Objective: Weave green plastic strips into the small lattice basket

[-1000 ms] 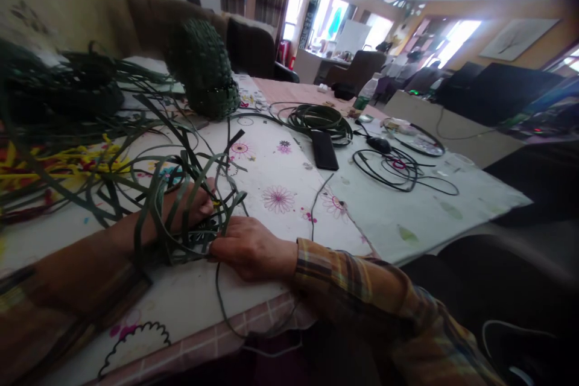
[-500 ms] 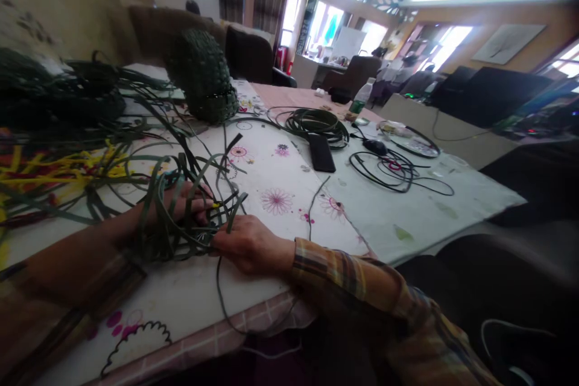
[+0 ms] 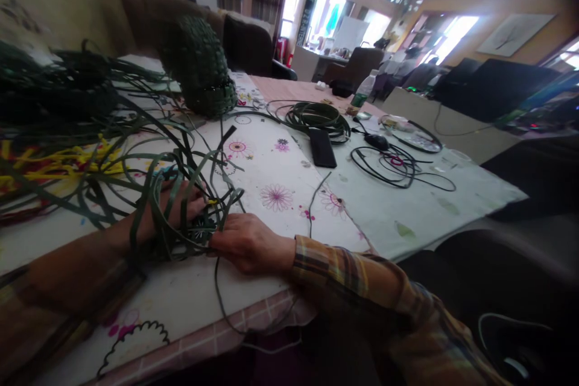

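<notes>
In the head view, a loose tangle of dark green weaving strips [image 3: 156,208] arches over and around my left hand [image 3: 183,200]. That hand's fingers are curled in on the strips, partly hidden behind them, and a small yellow bit [image 3: 211,201] shows at the fingertips. Close by on the right, my right hand [image 3: 251,244] is closed, its thumb and fingers pinching a green strip at the near edge of the woven piece. One thin strip [image 3: 219,295] hangs from under my right hand over the table edge. The exact weave between the hands is hard to make out.
A dark green woven basket [image 3: 203,66] stands at the back left beside more green strips. Yellow and red strips [image 3: 85,160] lie at the left. Farther right are a coil of green strip [image 3: 316,120], a black phone [image 3: 322,148], a bottle [image 3: 363,91] and a black cable [image 3: 384,169].
My left hand has shifted slightly left among the strips, and the loops above it have swayed. My right hand keeps its pinch in nearly the same place. The view has tilted a little.
</notes>
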A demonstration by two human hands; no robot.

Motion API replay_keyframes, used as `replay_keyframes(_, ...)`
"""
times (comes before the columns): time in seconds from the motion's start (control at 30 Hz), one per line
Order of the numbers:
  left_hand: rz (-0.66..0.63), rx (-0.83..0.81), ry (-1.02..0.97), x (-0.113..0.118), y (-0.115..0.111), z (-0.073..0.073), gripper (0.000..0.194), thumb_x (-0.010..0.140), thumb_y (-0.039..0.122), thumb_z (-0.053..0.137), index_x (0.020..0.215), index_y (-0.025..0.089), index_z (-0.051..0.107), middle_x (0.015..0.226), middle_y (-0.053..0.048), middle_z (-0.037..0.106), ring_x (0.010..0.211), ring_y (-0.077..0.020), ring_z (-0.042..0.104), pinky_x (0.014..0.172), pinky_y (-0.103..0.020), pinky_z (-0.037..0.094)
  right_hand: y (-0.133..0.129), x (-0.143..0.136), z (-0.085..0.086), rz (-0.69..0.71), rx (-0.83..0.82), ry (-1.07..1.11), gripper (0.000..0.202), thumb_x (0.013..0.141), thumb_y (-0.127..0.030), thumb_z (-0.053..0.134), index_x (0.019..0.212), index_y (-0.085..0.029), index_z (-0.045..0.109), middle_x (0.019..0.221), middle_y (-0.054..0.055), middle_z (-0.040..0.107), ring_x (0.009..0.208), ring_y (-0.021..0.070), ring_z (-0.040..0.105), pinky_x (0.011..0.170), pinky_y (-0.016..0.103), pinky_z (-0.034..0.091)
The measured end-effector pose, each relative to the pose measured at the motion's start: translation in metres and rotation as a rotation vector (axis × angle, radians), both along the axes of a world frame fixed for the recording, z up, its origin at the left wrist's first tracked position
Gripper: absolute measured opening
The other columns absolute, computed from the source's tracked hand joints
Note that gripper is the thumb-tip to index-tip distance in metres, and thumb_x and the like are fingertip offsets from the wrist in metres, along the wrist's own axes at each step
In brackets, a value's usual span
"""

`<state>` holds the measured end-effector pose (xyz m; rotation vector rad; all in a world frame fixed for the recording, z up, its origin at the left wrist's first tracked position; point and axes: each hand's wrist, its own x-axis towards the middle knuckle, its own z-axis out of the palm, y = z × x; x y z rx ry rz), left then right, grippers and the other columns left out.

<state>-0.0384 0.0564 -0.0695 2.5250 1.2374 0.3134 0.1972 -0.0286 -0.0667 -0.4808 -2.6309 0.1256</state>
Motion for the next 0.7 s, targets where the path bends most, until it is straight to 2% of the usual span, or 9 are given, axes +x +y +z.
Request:
replay_keyframes(0.1,-0.09,-0.194,0.036,0.002,0.007,0.011,0.033,0.088,0.045,0.051,0.071,0.02,0.066,0.073,-0.006,0.068,0.069,-0.0228,0.062,0.068,-0.033,0.046,-0.001,-0.001,0.0,0.015,-0.022,-0.014,0.023,0.106,-0.019,0.045,0.09,-0.017,0.062,0.083,0.006,0.069,0.079,0.0171,0.061,0.076,0.031,0.047)
replay_keyframes(0.2,-0.171,-0.417,0.012,0.003,0.007,0.022,0.037,0.086,0.052,0.055,0.075,0.02,0.07,0.079,-0.006,0.071,0.075,-0.0233,0.066,0.07,-0.03,0.048,-0.002,-0.003,0.002,0.064,-0.038,-0.017,0.025,0.107,-0.021,0.044,0.091,-0.018,0.062,0.083,0.005,0.069,0.081,0.0169,0.061,0.078,0.031,0.047)
replay_keyframes(0.3,-0.052,-0.503,-0.103,0.003,0.0,0.023,0.041,0.085,0.058,0.056,0.081,0.019,0.069,0.077,-0.004,0.069,0.075,-0.0232,0.065,0.069,-0.03,0.049,-0.002,-0.002,0.003,0.051,-0.044,-0.016,0.023,0.106,-0.02,0.046,0.088,-0.018,0.061,0.081,0.004,0.067,0.081,0.0167,0.06,0.077,0.03,0.047)
replay_keyframes(0.37,0.06,-0.522,-0.199,0.003,-0.003,0.017,0.043,0.086,0.06,0.054,0.081,0.019,0.066,0.074,-0.004,0.067,0.071,-0.0232,0.063,0.065,-0.031,0.048,-0.001,0.0,0.004,0.025,-0.052,-0.014,0.022,0.105,-0.019,0.046,0.088,-0.018,0.06,0.081,0.005,0.067,0.08,0.0167,0.06,0.076,0.03,0.046)
replay_keyframes(0.43,0.098,-0.548,-0.26,0.003,-0.003,0.009,0.044,0.086,0.062,0.054,0.081,0.019,0.063,0.072,-0.005,0.065,0.069,-0.0229,0.062,0.06,-0.03,0.046,0.0,0.001,0.004,0.014,-0.059,0.001,0.025,0.107,-0.023,0.044,0.088,-0.018,0.06,0.081,0.005,0.066,0.079,0.0167,0.059,0.074,0.03,0.046)
replay_keyframes(0.5,0.065,-0.505,-0.295,0.001,0.0,0.0,0.044,0.084,0.064,0.062,0.084,0.02,0.063,0.072,-0.004,0.064,0.069,-0.0219,0.062,0.06,-0.029,0.046,0.0,0.001,0.004,0.018,-0.069,0.027,0.03,0.109,-0.027,0.041,0.087,-0.019,0.059,0.08,0.005,0.066,0.078,0.0165,0.059,0.073,0.03,0.045)
replay_keyframes(0.57,0.025,-0.378,-0.317,-0.001,0.002,-0.006,0.043,0.081,0.062,0.068,0.092,0.021,0.063,0.072,-0.001,0.062,0.068,-0.0195,0.06,0.06,-0.027,0.045,0.0,0.001,0.004,0.022,-0.084,0.041,0.031,0.11,-0.028,0.041,0.085,-0.019,0.058,0.079,0.004,0.065,0.078,0.0162,0.058,0.072,0.029,0.044)
replay_keyframes(0.63,0.007,-0.259,-0.301,0.0,0.002,-0.008,0.042,0.084,0.06,0.066,0.099,0.021,0.064,0.07,0.001,0.06,0.065,-0.018,0.058,0.06,-0.027,0.044,0.0,0.0,0.004,0.024,-0.1,0.036,0.028,0.108,-0.025,0.043,0.084,-0.02,0.057,0.078,0.004,0.064,0.077,0.0158,0.058,0.071,0.029,0.043)
replay_keyframes(0.7,-0.024,-0.193,-0.226,0.002,0.0,-0.005,0.036,0.089,0.056,0.061,0.097,0.021,0.065,0.072,-0.001,0.063,0.067,-0.019,0.06,0.065,-0.029,0.047,-0.001,-0.001,0.004,0.026,-0.11,0.032,0.026,0.107,-0.024,0.045,0.083,-0.02,0.056,0.078,0.003,0.064,0.077,0.0158,0.058,0.071,0.029,0.042)
